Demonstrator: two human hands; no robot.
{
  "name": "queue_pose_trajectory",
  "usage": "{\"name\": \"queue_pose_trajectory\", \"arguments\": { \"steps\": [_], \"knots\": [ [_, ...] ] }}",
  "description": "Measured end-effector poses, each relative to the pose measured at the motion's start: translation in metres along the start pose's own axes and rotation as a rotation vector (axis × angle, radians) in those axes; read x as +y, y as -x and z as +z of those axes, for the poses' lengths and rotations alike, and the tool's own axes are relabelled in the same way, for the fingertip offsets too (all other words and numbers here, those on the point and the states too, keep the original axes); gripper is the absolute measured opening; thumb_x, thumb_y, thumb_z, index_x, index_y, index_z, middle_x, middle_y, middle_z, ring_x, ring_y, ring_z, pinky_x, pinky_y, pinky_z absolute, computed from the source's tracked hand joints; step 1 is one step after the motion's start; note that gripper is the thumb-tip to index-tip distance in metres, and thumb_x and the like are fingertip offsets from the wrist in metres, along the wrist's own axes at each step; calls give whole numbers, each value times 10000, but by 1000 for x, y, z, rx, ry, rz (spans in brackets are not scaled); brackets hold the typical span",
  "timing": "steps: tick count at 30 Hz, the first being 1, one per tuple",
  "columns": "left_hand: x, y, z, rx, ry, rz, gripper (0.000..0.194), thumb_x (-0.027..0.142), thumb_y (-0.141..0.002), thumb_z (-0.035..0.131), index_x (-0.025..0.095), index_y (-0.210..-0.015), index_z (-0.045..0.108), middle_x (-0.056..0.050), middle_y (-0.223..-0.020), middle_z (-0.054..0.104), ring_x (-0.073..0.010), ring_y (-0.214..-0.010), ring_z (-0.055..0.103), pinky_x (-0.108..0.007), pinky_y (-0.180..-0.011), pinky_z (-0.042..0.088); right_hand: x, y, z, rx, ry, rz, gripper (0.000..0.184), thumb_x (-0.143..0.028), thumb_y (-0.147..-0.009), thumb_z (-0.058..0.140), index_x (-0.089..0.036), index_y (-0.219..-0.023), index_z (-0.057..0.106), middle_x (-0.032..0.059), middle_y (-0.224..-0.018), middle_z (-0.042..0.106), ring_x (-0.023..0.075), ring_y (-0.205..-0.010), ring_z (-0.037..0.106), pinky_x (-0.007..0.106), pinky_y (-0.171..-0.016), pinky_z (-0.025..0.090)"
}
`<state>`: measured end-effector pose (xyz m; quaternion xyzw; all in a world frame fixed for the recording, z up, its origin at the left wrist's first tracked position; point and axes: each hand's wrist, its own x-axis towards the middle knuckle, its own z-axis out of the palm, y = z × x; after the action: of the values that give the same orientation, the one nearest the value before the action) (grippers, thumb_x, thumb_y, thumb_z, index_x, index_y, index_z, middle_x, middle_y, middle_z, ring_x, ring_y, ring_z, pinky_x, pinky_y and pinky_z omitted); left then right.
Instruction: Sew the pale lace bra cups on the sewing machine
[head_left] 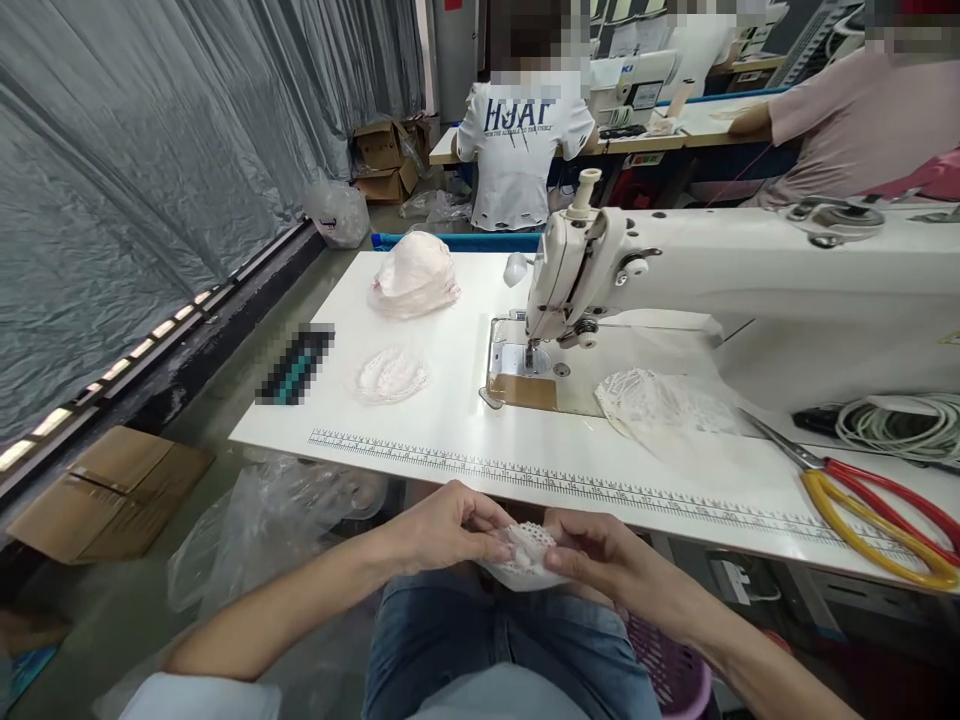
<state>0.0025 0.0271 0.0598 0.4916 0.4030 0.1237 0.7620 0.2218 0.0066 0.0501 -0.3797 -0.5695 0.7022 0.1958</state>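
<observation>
Over my lap, just in front of the table edge, a piece of white lace fabric (525,560) is pinched between my two hands. My left hand (469,525) grips its left side with thumb and fingers, and my right hand (592,550) grips its right side. Beyond them stands a white sewing machine (645,260), its needle area over a metal plate. Another lace piece (637,400) lies to the right of that plate. On the left of the table rest a flat lace piece (391,376) and a stack of pale pink fabric cups (416,270).
Scissors with red and yellow handles (877,510) lie at the table's right, near coiled cable (900,425). A printed ruler (525,475) runs along the front edge. Cardboard boxes (112,490) and plastic bags stand left. Co-workers (517,150) sit at the machines ahead.
</observation>
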Motion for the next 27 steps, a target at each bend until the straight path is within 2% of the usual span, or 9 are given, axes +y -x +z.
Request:
{"name": "queue_pose_trajectory", "arguments": {
  "steps": [5, 12, 17, 22, 27],
  "knots": [
    [-8, 4, 7, 49, -58, 15, 351, 318, -633, 746, 98, -903, 703, -72, -797, 661, -141, -703, 550, -233, -658, 423, 15, 1, 5, 10, 85, 31, 325, -468, -847, 538, -166, -735, 494, -38, -656, 366, 93, -598, 310, 230, -521, 228],
    [-23, -4, 19, 141, -172, -18, 347, 376, -635, 729, 76, -809, 708, 4, -572, 539, -76, -524, 384, -201, -487, 264, 29, 1, 10, 40, 211, 58, 319, -466, -855, 521, -166, -746, 515, -26, -673, 432, 106, -625, 359, 233, -546, 262],
    [-31, -7, 22, 140, -81, -48, 336, 363, -632, 719, 79, -811, 706, 16, -549, 519, -75, -514, 374, -205, -490, 248, 31, -1, 10, 68, 277, 57, 319, -467, -858, 509, -172, -735, 512, -12, -681, 480, 120, -644, 403, 234, -563, 311],
    [-33, -8, 22, 150, 16, -83, 295, 310, -617, 722, 86, -809, 703, 11, -568, 547, -86, -535, 426, -207, -527, 300, 33, -1, 11, 131, 275, -50, 203, -405, -869, 522, -203, -854, 509, 3, -776, 530, 135, -692, 461, 232, -588, 356],
    [-28, -11, 21, 154, 35, -125, 263, 280, -612, 725, 81, -782, 701, -4, -594, 574, -88, -544, 447, -203, -526, 318, 37, -1, 14, 205, 403, -158, 162, -329, -910, 469, -208, -806, 498, 7, -735, 524, 134, -645, 462, 245, -569, 338]
  ]
}}
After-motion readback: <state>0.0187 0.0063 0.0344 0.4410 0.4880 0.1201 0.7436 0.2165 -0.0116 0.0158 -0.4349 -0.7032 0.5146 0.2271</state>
